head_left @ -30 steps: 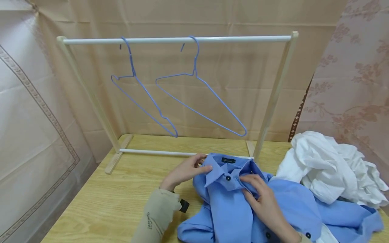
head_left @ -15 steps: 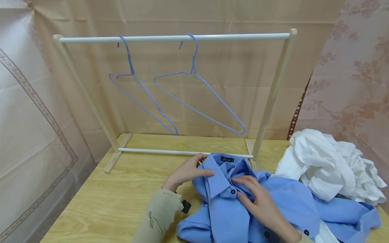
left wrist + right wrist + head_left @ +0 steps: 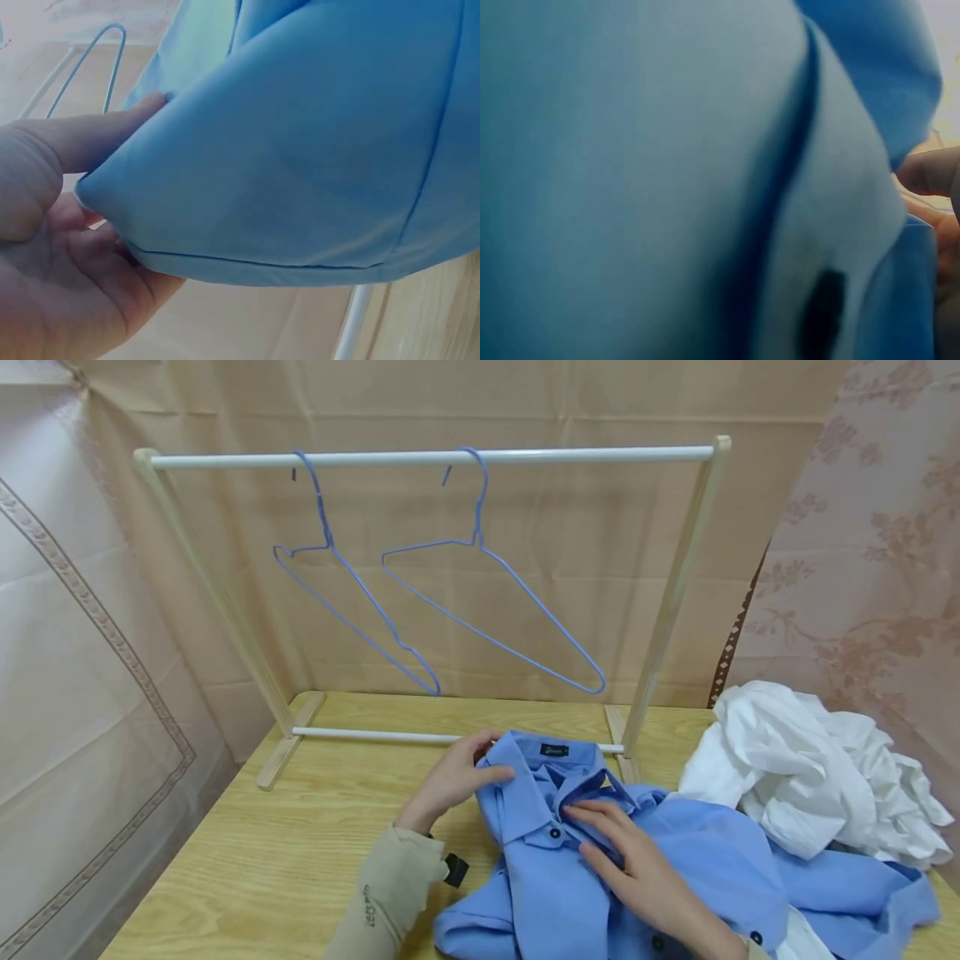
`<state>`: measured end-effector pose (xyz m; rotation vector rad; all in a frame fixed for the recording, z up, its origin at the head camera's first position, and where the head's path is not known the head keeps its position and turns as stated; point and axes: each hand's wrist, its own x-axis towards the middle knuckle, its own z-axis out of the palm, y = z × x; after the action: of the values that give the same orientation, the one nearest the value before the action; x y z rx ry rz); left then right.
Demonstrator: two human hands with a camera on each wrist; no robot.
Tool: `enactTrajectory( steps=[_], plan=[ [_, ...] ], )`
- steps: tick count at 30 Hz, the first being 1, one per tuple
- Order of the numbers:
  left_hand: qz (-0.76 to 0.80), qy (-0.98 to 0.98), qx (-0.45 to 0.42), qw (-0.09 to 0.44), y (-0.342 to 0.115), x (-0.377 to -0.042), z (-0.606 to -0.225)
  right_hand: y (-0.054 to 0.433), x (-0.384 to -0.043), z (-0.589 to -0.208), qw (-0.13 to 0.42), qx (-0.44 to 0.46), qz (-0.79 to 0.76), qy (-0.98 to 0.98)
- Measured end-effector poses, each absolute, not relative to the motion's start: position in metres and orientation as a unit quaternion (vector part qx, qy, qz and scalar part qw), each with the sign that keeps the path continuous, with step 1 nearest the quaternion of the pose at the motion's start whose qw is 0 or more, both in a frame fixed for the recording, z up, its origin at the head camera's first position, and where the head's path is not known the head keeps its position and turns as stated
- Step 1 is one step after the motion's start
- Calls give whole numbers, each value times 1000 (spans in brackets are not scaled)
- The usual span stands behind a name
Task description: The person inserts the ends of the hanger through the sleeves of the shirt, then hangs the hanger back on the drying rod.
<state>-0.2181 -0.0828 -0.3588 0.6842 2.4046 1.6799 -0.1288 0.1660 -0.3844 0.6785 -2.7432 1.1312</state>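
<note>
Blue shirt point(image 3: 558, 893): near tabletop point(image 3: 352, 835), right of centre, collar point(image 3: 522, 806) far | your left hand point(image 3: 448, 783): grip clamped on cloth at collar's left, likely steadying | your right hand point(image 3: 637, 870): grip apart at collar opening, likely smoothing | hangers point(image 3: 478, 510): railed, presumably within reach

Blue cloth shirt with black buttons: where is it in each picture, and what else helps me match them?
Head: the blue cloth shirt with black buttons is low, right of middle.
Left wrist: the shirt fills the middle and right.
Right wrist: the shirt fills most of it, blurry.
Shared landmark: a bare hand at the shirt. Head and left wrist show the left hand; right wrist shows one at the right edge, unclear which.
</note>
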Motion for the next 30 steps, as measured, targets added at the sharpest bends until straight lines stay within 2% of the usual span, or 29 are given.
enactTrajectory(
  steps=[9,17,21,30],
  plan=[
    [553,806,211,7,-89,-216,-354,171,-125,-369,69,209,347,-912],
    [543,805,231,-55,-95,-214,-346,185,-126,-358,140,210,347,-903],
    [532,806,249,-74,-97,-209,-340,194,-131,-347,157,236,344,-895],
    [505,811,278,-95,-98,-199,-326,220,-148,-305,127,224,308,-916]
  ],
)
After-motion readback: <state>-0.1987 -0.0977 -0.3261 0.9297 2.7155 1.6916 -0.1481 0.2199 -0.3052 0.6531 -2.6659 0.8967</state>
